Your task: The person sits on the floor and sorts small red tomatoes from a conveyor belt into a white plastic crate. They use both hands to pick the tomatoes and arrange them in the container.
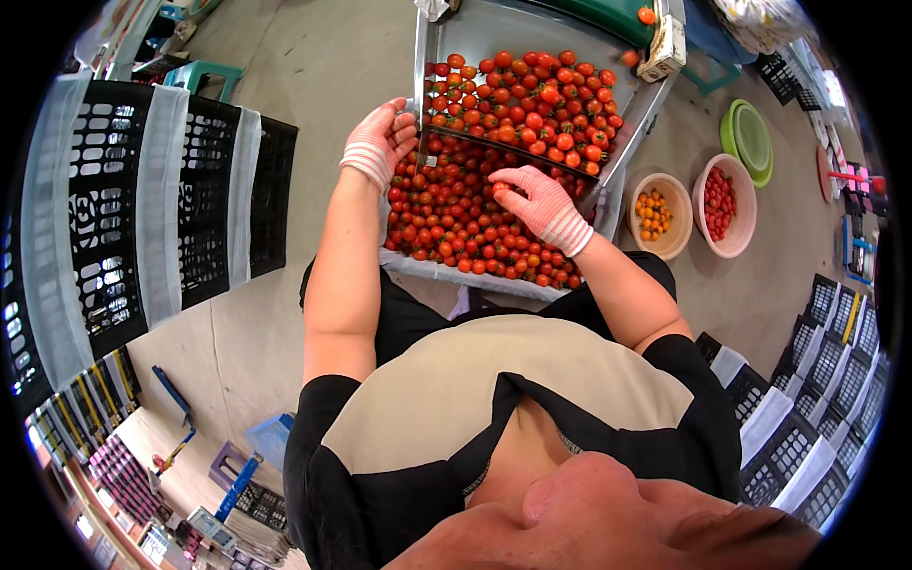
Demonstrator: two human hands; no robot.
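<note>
My right hand, in a pink-and-white striped glove, is over a lined crate of cherry tomatoes. Its thumb and index finger close around a red cherry tomato. My left hand, gloved alike, is at the left rim of a sloping metal tray; its fingers are slightly bent and apart, and I see nothing in them. More red tomatoes cover the tray, some with green stems. A dark bar crosses the tray's lower end, above the crate.
On the floor to the right stand a bowl with orange tomatoes, a pink bowl with red ones and green basins. Black crates with pale liners rise at the left, and more crates at the lower right.
</note>
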